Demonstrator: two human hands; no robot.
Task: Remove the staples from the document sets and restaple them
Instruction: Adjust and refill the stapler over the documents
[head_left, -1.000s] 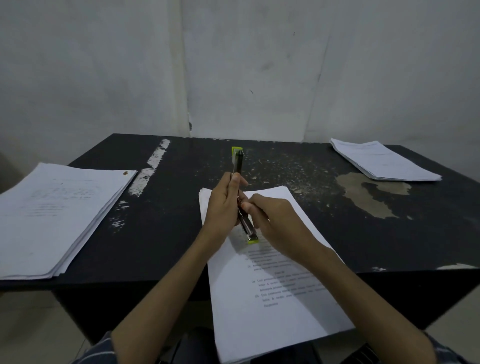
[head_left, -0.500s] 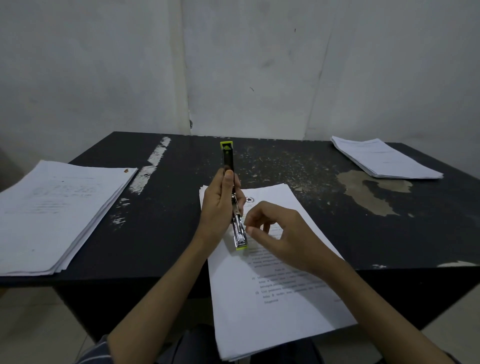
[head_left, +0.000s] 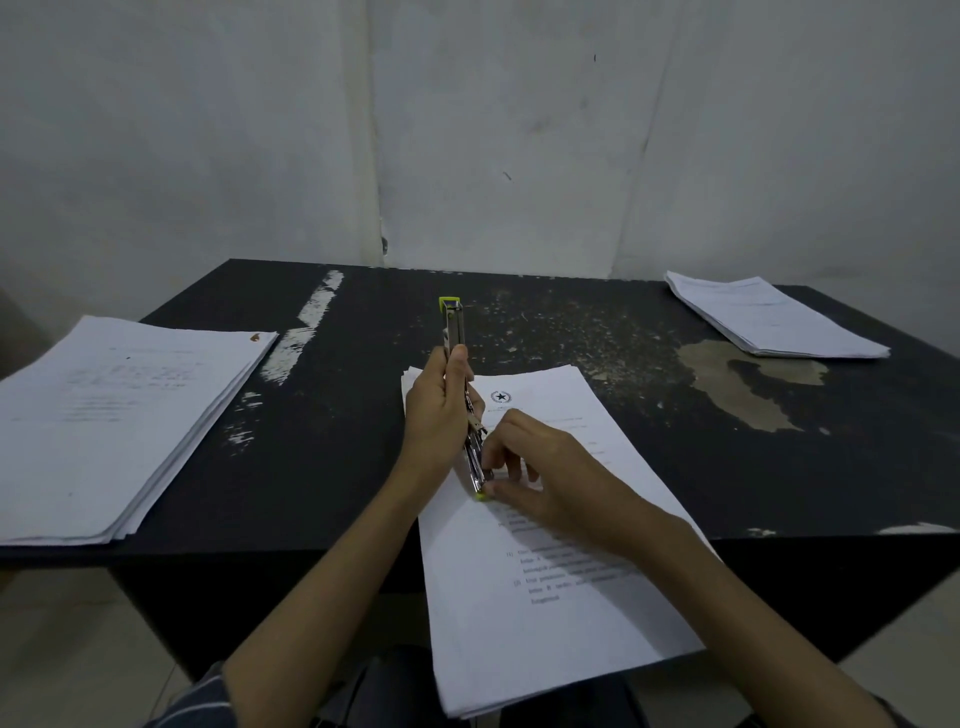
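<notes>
A slim stapler (head_left: 456, 332) with yellow-green ends is swung wide open, one arm pointing away over the table, the metal arm slanting down toward me. My left hand (head_left: 435, 415) grips it at the middle. My right hand (head_left: 540, 475) has its fingertips pinched at the lower tip of the metal arm. Whether they hold staples is too small to tell. Under both hands lies a white printed document set (head_left: 545, 571) with a star emblem at its top; its near end hangs over the table's front edge.
A thick stack of papers (head_left: 104, 426) lies at the left of the black table (head_left: 322, 467), overhanging its edge. A thinner stack (head_left: 769, 317) sits at the far right corner. Worn patches mark the tabletop. White walls stand behind.
My right hand has come back to the lower end of the open stapler and its fingertips now touch it. The left hand still holds the stapler, nearly unmoved.
</notes>
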